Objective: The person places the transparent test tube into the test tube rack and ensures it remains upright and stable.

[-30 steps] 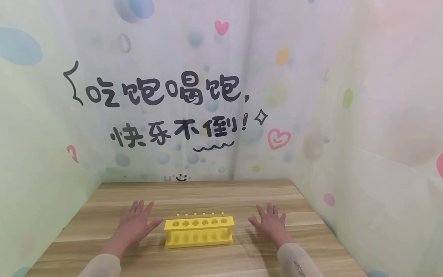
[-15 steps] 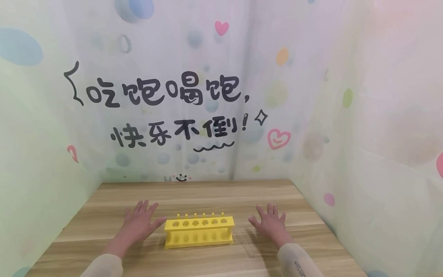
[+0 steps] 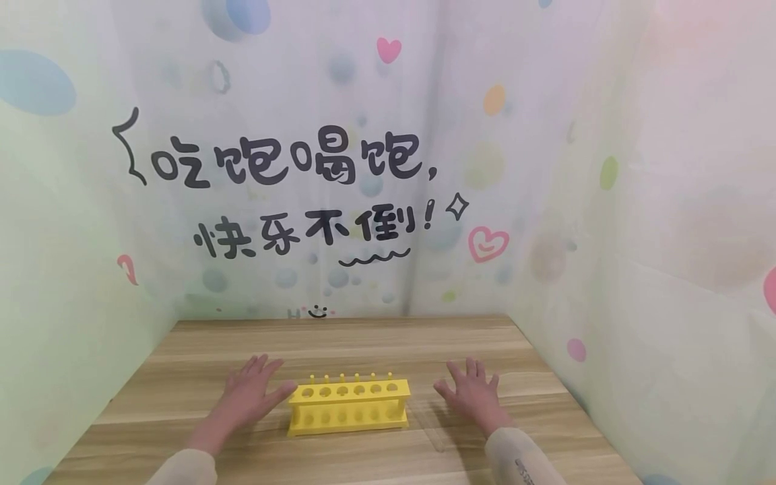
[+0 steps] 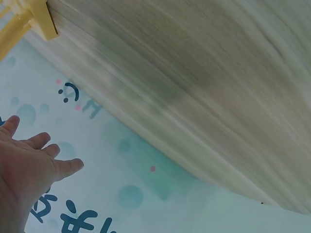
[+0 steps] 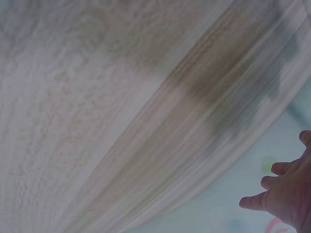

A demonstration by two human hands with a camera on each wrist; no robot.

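Observation:
A yellow test tube rack point(image 3: 348, 426) with a row of round holes and short pegs along its back stands on the wooden table. To its left, my left hand point(image 3: 248, 394) has its fingers spread, the thumb tip overlapping the rack's upper left corner in the head view. My right hand point(image 3: 475, 396) holds nothing; its fingers are spread too, apart from the rack's right side. Between rack and right hand, a thin clear tube-like thing point(image 3: 432, 431) lies on the table. In the left wrist view part of the rack point(image 4: 44, 19) shows at the top corner.
The wood-grain table point(image 3: 339, 343) ends at a printed curtain point(image 3: 315, 276) behind, with black lettering and coloured dots. More curtain point(image 3: 667, 323) hangs at the right side, and another panel point(image 3: 73, 303) at the left.
My left hand has moved a little to the right, its thumb coming up to the rack's left end. The right hand, the rack and the clear tube-like thing have stayed almost still.

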